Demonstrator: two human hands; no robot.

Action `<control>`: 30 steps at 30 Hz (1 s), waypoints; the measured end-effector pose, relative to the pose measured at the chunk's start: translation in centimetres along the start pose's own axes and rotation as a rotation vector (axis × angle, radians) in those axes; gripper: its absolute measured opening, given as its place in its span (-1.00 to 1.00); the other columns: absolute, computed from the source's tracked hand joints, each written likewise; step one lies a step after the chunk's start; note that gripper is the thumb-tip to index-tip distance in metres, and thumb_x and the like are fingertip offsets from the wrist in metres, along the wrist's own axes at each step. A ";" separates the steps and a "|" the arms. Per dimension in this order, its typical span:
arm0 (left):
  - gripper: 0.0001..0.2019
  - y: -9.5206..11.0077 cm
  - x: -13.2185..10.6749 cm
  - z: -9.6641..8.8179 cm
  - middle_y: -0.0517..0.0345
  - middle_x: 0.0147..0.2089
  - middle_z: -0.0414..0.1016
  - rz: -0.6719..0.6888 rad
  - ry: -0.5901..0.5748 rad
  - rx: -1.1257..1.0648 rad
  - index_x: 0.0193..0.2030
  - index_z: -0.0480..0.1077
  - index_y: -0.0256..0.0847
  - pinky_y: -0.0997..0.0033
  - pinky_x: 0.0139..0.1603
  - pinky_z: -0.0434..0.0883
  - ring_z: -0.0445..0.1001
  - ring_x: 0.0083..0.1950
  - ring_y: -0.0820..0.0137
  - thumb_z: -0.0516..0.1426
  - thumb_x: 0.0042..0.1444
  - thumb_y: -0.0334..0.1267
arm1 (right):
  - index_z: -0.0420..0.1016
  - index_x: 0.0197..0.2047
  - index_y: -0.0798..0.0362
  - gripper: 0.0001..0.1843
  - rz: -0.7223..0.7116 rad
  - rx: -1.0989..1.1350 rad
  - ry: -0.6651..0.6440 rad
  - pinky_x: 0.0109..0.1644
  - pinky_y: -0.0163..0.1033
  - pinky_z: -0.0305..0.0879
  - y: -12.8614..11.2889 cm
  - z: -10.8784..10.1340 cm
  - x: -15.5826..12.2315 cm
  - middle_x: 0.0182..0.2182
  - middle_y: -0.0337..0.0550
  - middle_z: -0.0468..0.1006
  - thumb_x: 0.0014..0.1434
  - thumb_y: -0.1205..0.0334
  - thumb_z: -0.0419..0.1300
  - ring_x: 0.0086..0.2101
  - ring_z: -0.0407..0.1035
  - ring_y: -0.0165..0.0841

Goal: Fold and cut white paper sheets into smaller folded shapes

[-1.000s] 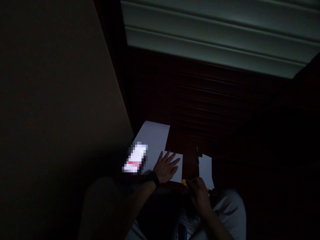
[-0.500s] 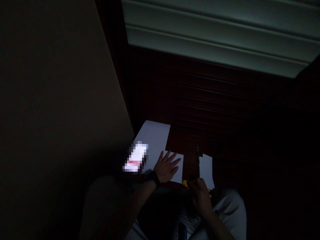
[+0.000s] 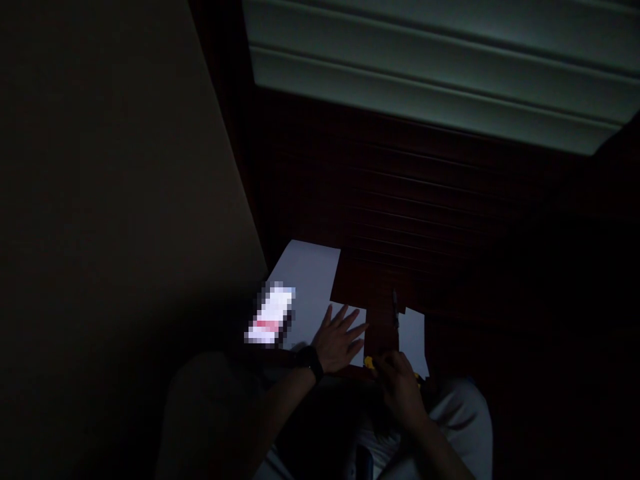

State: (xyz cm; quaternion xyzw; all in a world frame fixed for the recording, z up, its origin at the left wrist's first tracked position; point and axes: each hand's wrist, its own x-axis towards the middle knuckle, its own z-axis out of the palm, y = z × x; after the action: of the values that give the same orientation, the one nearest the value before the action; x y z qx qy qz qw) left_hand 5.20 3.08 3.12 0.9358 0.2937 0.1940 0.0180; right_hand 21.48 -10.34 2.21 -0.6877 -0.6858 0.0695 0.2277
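Observation:
My left hand [image 3: 337, 341] lies flat with fingers spread on a small white paper [image 3: 356, 313], which borders a larger white sheet [image 3: 310, 267]. A dark watch sits on that wrist. Close to the small paper's lower right corner, my right hand [image 3: 400, 380] is closed around what looks like a yellow utility knife [image 3: 369, 362]. Yellow shows on both sides of the fist; the fingers hide its middle, and its tip is hard to make out. Another cut piece of white paper [image 3: 413, 337] lies just beyond the right hand, with a pen [image 3: 395, 308] along its left edge.
A lit phone [image 3: 273, 315], its screen pixelated, rests on the large sheet's left side. The dark reddish wooden surface [image 3: 367, 277] meets slatted wood [image 3: 400, 193] behind. A wall [image 3: 125, 167] rises at left. My knees flank the work, and the room is very dim.
My left hand has slid slightly right and down over the small paper. My right hand has shifted slightly up and left with the yellow knife. The papers, pen and phone look unmoved.

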 end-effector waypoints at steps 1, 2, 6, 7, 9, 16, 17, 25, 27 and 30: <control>-0.56 0.1 0.0 0.0 0.23 0.32 0.04 -0.003 -0.001 0.002 0.22 0.12 0.11 -0.19 0.27 -0.28 -0.15 0.35 0.12 -0.12 0.20 0.00 | 0.39 -0.03 -0.09 -0.69 -0.003 0.000 0.001 -0.17 -0.11 0.22 0.0 0.0 0.0 -0.23 -0.08 0.36 0.16 0.33 0.07 -0.20 0.25 -0.19; -0.55 0.1 -0.1 0.1 0.23 0.32 0.04 -0.010 -0.001 0.005 0.22 0.13 0.11 -0.19 0.27 -0.29 -0.15 0.34 0.12 -0.12 0.19 0.01 | 0.39 -0.02 -0.10 -0.68 -0.006 0.002 -0.001 -0.17 -0.11 0.22 0.0 -0.1 -0.1 -0.23 -0.08 0.36 0.16 0.33 0.07 -0.20 0.25 -0.19; -0.55 0.1 -0.1 0.1 0.24 0.32 0.04 -0.025 0.007 0.015 0.21 0.14 0.12 -0.21 0.26 -0.30 -0.15 0.35 0.11 -0.11 0.19 0.01 | 0.37 0.02 -0.11 -0.64 -0.012 0.017 -0.015 -0.16 -0.10 0.22 0.0 -0.1 -0.5 -0.23 -0.08 0.35 0.15 0.36 0.07 -0.19 0.24 -0.19; -0.55 0.0 -0.1 0.1 0.24 0.32 0.04 -0.027 0.008 0.013 0.21 0.13 0.12 -0.21 0.26 -0.31 -0.16 0.35 0.11 -0.11 0.19 0.01 | 0.36 0.03 -0.11 -0.62 -0.010 0.019 -0.017 -0.16 -0.11 0.22 0.0 -0.1 -0.6 -0.24 -0.09 0.35 0.15 0.37 0.06 -0.19 0.24 -0.19; -0.55 0.0 -0.1 0.1 0.24 0.32 0.04 -0.027 0.005 0.004 0.22 0.13 0.12 -0.22 0.26 -0.31 -0.17 0.35 0.10 -0.12 0.19 0.01 | 0.34 0.05 -0.11 -0.60 -0.008 0.017 -0.018 -0.17 -0.11 0.23 -0.1 0.0 -0.9 -0.24 -0.08 0.34 0.15 0.39 0.05 -0.19 0.24 -0.20; -0.56 0.0 0.0 0.2 0.24 0.31 0.05 -0.037 0.009 -0.001 0.21 0.13 0.12 -0.22 0.26 -0.32 -0.17 0.35 0.11 -0.11 0.19 0.01 | 0.30 0.11 -0.07 -0.52 -0.014 -0.035 0.005 -0.24 -0.11 0.23 0.0 0.5 -1.6 -0.28 -0.07 0.32 0.11 0.43 0.04 -0.23 0.23 -0.19; -0.56 0.0 0.0 0.2 0.24 0.31 0.05 -0.039 0.009 0.002 0.21 0.13 0.12 -0.21 0.26 -0.32 -0.17 0.35 0.11 -0.11 0.19 0.01 | 0.30 0.10 -0.07 -0.52 -0.015 -0.036 0.005 -0.24 -0.11 0.23 0.0 0.5 -1.7 -0.28 -0.07 0.32 0.12 0.43 0.04 -0.23 0.22 -0.19; -0.56 0.0 -0.1 0.4 0.23 0.31 0.06 -0.058 0.016 0.007 0.20 0.15 0.12 -0.23 0.26 -0.34 -0.17 0.35 0.11 -0.10 0.18 0.01 | 0.34 0.07 -0.11 -0.57 -0.003 -0.026 -0.005 -0.22 -0.10 0.23 0.0 0.1 -2.1 -0.29 -0.07 0.33 0.13 0.39 0.05 -0.23 0.23 -0.18; -0.56 0.2 0.0 0.6 0.22 0.31 0.06 -0.081 0.029 0.011 0.21 0.15 0.11 -0.25 0.25 -0.35 -0.18 0.35 0.09 -0.09 0.18 0.00 | 0.35 0.06 -0.11 -0.59 0.009 -0.011 -0.005 -0.19 -0.10 0.23 0.0 -0.1 -1.7 -0.27 -0.08 0.34 0.15 0.37 0.05 -0.21 0.24 -0.18; -0.55 0.9 0.4 0.7 0.22 0.32 0.04 -0.127 0.041 0.018 0.22 0.13 0.10 -0.25 0.26 -0.36 -0.19 0.35 0.09 -0.10 0.19 -0.01 | 0.37 0.02 -0.10 -0.63 0.029 0.013 0.003 -0.16 -0.10 0.23 0.1 -0.2 -0.8 -0.26 -0.08 0.36 0.15 0.36 0.06 -0.20 0.25 -0.19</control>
State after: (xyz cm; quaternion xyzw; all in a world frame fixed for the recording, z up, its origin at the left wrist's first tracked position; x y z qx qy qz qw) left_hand 6.26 2.65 2.75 0.9113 0.3544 0.2089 0.0158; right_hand 21.68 -11.19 2.19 -0.6961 -0.6750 0.0761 0.2323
